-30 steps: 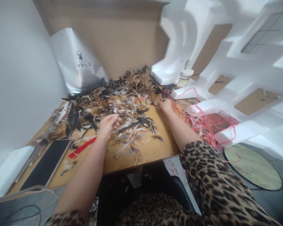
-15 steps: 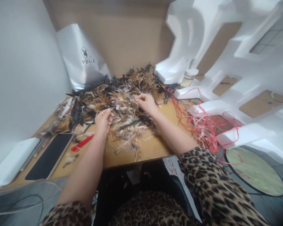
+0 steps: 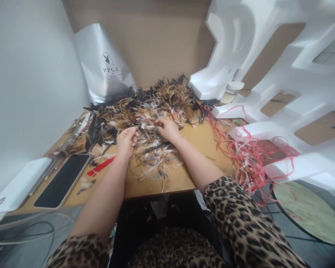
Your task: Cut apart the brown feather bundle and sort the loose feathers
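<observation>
A wide heap of loose brown, black and white feathers [image 3: 121, 118] spreads over the back and middle of the wooden table. At its front edge my left hand [image 3: 127, 140] is closed in a pinch; what lies between thumb and forefinger is too small to make out. Just to the right, my right hand [image 3: 168, 130] reaches into the feathers with thumb and forefinger apart, its fingertips touching the heap. Under my right wrist lie black scissors [image 3: 156, 148], their handles hidden by the arm. White and brown feather scraps [image 3: 156, 162] are strewn in front of both hands.
On the left lie a red strip [image 3: 101, 166], a phone [image 3: 63, 180] and a white device [image 3: 21, 184] with a cable. Behind stands a silver bag [image 3: 104, 70]. To the right are tangled pink strings [image 3: 248, 160], a lidded jar [image 3: 231, 92] and white foam pieces [image 3: 284, 167].
My right hand has moved left, from the heap's right edge to its middle near my left hand. My left hand stays pinched. The view has shifted slightly.
</observation>
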`<state>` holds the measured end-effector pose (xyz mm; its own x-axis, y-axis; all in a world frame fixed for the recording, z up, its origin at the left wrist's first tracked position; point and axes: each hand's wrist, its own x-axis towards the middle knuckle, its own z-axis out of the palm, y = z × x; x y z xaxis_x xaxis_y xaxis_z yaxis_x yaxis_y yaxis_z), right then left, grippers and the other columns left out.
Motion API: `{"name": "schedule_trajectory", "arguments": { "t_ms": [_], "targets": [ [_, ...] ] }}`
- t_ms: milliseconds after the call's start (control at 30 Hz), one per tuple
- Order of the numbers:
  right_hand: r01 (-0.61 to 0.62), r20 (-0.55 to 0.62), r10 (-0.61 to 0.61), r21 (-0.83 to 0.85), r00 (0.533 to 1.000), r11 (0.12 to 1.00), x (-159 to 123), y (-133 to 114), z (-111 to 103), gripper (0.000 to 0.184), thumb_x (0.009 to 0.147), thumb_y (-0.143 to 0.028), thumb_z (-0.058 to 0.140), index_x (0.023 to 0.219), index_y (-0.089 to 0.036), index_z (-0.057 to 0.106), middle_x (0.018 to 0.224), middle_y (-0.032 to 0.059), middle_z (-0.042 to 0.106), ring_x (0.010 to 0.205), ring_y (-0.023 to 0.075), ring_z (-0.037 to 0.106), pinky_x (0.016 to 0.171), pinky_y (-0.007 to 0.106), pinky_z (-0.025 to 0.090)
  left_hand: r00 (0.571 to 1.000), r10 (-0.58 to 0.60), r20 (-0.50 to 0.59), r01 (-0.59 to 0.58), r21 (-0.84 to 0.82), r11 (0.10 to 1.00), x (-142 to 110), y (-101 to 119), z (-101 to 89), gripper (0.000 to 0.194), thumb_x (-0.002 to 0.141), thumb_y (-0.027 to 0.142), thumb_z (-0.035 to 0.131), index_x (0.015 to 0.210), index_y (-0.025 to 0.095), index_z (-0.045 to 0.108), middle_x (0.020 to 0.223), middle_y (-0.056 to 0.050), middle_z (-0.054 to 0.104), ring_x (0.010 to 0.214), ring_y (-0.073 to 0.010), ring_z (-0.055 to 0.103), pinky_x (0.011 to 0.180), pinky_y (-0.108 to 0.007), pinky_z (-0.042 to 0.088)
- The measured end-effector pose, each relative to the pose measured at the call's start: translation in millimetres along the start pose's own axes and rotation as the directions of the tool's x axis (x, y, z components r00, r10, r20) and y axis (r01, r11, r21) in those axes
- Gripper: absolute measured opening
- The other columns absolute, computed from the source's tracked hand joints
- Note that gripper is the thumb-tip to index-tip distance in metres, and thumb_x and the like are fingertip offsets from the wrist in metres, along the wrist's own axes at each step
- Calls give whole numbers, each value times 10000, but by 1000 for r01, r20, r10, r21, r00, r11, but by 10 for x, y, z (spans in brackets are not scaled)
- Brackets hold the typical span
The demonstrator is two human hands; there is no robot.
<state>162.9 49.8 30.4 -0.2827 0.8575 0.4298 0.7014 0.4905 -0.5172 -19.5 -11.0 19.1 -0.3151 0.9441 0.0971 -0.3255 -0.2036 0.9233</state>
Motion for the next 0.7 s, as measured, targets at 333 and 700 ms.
{"name": "schedule_trajectory", "arguments": {
  "t_ms": [333, 700],
  "targets": [
    [35, 134, -20, -113, 991, 993, -106, -113, 15, 149, 786, -246, 521, 822, -213, 661, 905, 35, 639, 831, 168, 564, 720, 268, 401, 998, -50, -40, 60, 313, 948, 1, -88, -20, 427, 592, 348, 719, 915, 89, 610, 500, 16, 580, 341, -43, 372, 359, -174, 228],
    [85, -8, -85, -51, 996, 995, 49, -337, -13, 251, 834, -249, 470, 1019, -239, 639, 1004, 38, 583, 914, 171, 557, 813, 292, 425, 992, 48, 115, -98, 483, 870, 8, -160, -46, 261, 684, 389, 658, 697, 132, 616, 493, 3, 581, 359, -50, 381, 384, -179, 264]
  ]
}}
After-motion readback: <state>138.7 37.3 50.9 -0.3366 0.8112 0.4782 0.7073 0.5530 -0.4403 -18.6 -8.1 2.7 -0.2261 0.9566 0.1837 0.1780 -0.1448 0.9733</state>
